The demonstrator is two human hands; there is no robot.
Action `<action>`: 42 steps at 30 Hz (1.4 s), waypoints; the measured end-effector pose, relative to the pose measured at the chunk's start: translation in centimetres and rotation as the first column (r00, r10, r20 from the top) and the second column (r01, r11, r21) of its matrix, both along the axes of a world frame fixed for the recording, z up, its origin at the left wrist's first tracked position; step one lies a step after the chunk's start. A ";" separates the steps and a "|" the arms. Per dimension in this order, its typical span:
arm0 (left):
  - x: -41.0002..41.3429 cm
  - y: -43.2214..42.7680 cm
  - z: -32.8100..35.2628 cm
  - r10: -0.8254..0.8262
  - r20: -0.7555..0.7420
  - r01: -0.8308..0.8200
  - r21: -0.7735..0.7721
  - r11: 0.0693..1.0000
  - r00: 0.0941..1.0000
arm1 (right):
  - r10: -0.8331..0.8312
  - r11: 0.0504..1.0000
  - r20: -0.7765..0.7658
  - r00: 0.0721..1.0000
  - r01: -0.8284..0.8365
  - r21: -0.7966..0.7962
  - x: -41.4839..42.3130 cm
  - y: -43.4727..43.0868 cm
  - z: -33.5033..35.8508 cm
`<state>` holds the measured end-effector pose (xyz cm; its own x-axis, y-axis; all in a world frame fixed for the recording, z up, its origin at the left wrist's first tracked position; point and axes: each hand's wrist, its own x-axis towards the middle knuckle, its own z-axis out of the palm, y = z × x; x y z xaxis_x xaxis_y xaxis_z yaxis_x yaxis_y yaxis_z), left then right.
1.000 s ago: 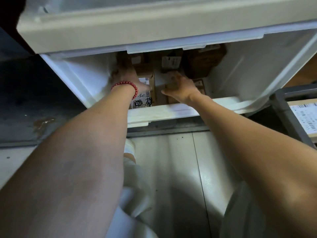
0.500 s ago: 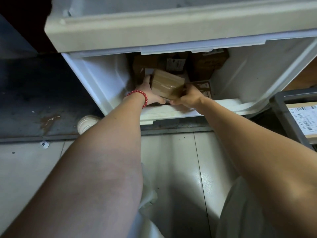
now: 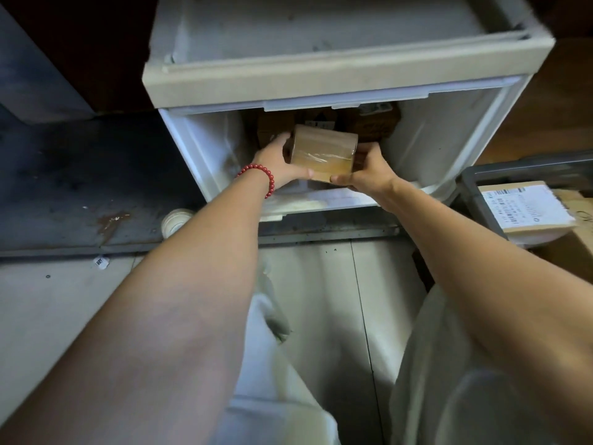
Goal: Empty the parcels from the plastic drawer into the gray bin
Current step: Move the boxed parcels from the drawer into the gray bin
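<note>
Taped brown parcel (image 3: pixel 322 152) was lifted out of the stack at the back of the plastic drawer (image 3: pixel 208 146). A second before, both hands were buried among the boxes there; half a second before, the parcel was only just being raised. At this moment it was held tilted, over the drawer's front half, not yet past the front rim.

Left hand (image 3: pixel 279 165), with a red bead bracelet (image 3: pixel 260 175) at the wrist, was clamped on the parcel's left end, fingers curled behind and thumb at the near bottom edge. Right hand (image 3: pixel 365 171) was clamped on the right end in the same way.

Gray bin (image 3: pixel 475 194) was seen at the right edge, just beside the drawer, with a labelled parcel (image 3: pixel 526 210) already lying in it. Other parcels (image 3: pixel 375 123) were left at the drawer's dark back; their number could not be told.

Pick step was judged done and the carry to the bin judged next: rightward over the drawer's corner. Task was judged only partly done, since boxes remained. The glossy tape wrap was judged slippery, so a two-handed hold was thought sensible.
</note>
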<state>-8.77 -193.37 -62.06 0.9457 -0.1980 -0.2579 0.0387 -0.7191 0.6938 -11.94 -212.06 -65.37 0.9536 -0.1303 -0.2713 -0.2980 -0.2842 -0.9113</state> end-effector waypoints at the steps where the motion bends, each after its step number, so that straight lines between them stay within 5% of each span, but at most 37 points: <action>1: -0.6 0.1 0.6 -0.004 0.015 0.005 -0.020 1.000 1.000 | 0.013 1.000 0.013 1.000 -0.013 -0.002 -1.0 -0.1 0.8; 8: -7.1 -0.9 5.2 -0.159 0.073 0.161 -0.026 0.987 0.985 | 0.023 1.000 0.085 0.996 -0.025 0.017 -10.3 -1.3 4.8; 15: -13.3 -2.7 8.3 -0.335 0.115 0.337 0.001 0.942 0.935 | -0.056 0.980 0.164 0.985 0.023 0.198 -19.2 -2.6 6.0; 27: -17.4 -3.1 5.4 -0.005 0.112 0.051 -0.411 0.910 0.994 | -0.092 0.981 0.273 0.958 0.041 0.187 -20.8 -2.6 5.3; 33: -17.0 -3.5 5.2 -0.007 0.152 0.071 -0.422 0.904 0.988 | -0.112 0.963 0.307 0.945 0.028 0.266 -20.4 -3.0 5.4; 42: -17.2 -3.6 5.2 0.051 -0.038 -0.063 -0.470 0.880 0.998 | 0.041 0.999 0.396 0.917 -0.039 -0.012 -20.6 -3.3 5.4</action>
<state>-26.01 -196.95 -56.89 0.9538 -0.2477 -0.1698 0.0900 -0.3038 0.9485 -32.56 -215.35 -59.93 0.9874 -0.0900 0.1305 0.0992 -0.2919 -0.9513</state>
